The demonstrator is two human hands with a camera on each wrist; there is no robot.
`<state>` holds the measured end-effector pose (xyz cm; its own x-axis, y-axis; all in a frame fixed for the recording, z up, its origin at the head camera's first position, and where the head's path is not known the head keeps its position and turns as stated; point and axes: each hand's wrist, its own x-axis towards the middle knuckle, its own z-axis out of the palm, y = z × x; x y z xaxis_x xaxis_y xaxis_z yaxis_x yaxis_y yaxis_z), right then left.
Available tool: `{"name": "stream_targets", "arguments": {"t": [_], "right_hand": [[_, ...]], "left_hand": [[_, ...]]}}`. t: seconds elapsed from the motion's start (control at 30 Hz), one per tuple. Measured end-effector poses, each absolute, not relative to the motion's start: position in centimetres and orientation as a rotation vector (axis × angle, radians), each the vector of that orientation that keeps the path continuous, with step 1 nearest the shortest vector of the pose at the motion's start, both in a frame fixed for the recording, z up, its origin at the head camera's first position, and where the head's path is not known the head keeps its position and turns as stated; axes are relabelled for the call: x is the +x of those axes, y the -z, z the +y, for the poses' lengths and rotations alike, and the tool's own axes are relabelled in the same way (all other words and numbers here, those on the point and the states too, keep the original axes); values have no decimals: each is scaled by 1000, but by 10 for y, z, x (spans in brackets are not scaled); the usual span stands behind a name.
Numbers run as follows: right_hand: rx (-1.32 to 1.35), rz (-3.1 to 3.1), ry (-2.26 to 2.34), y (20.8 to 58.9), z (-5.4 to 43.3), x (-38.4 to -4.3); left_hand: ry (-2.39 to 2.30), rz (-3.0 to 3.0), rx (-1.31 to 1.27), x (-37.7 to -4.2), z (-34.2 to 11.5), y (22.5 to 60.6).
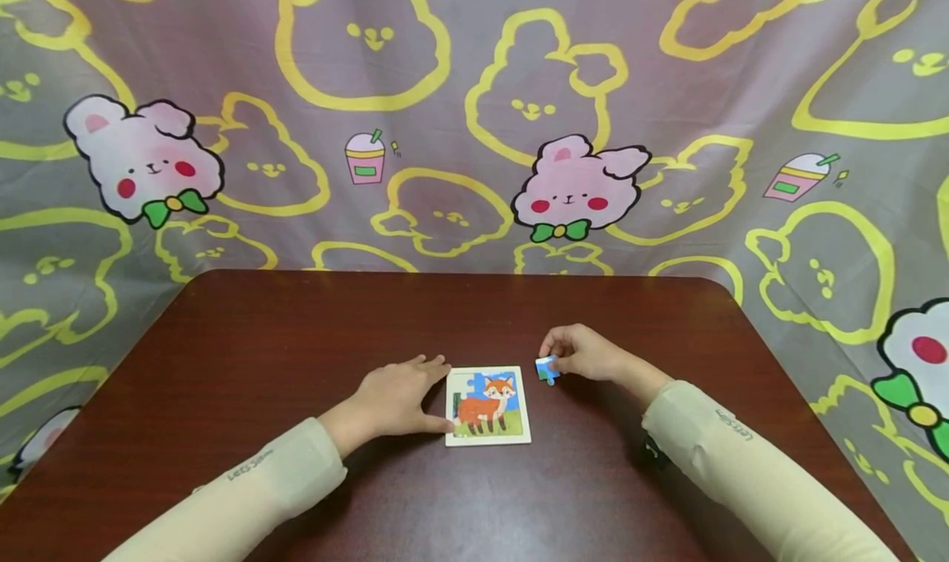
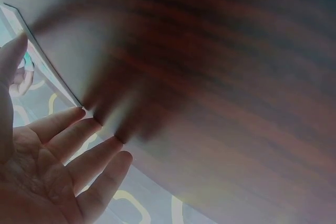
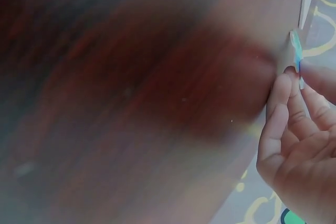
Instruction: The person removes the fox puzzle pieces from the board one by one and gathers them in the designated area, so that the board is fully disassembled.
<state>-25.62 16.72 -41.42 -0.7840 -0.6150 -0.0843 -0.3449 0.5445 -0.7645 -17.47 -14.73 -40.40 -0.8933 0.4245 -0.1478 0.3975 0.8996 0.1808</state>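
A small square jigsaw puzzle [image 1: 489,442] with a white border and a fox picture lies flat on the table. Its upper left shows a pale gap without pieces. My left hand [image 1: 393,399] is spread along the puzzle's left side, thumb and fingertips at the border. In the left wrist view the fingers of that left hand [image 2: 58,166] look nearly straight, with the palm in sight. To the right of the puzzle, my right hand [image 1: 586,353] pinches a blue and green puzzle piece [image 1: 546,370]. The right wrist view shows this puzzle piece [image 3: 297,51] edge-on between thumb and fingers.
The dark brown wooden table [image 1: 334,315] extends around the puzzle on every side. Behind it and at both sides hangs a grey curtain [image 1: 445,133] printed with yellow outlines and bunny faces.
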Motion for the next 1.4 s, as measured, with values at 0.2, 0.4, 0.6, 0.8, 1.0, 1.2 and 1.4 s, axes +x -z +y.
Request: {"name": "stream_targets", "arguments": {"t": [0.2,0.4,0.6,0.8,1.0,1.2,1.4], "right_hand": [[-842,2569,958,414,166,-256],[-868,2631,876,416,165,-256],[-871,2663,849,414,165,-256],[-874,2662,889,405,157,-250],[-965,2593,898,400,135,-246],[-1074,2551,822,400,111,-242],[-1129,2485,758,398,94,-240]], "left_hand": [[-218,2884,629,-176,-147,405],[-217,2879,620,-176,-147,405],[-218,2880,635,-177,-146,404],[-217,2886,641,-177,-147,406],[-222,2884,630,-176,-148,406],[-222,2880,633,-176,-147,407],[-198,2878,631,-177,-147,405]]}}
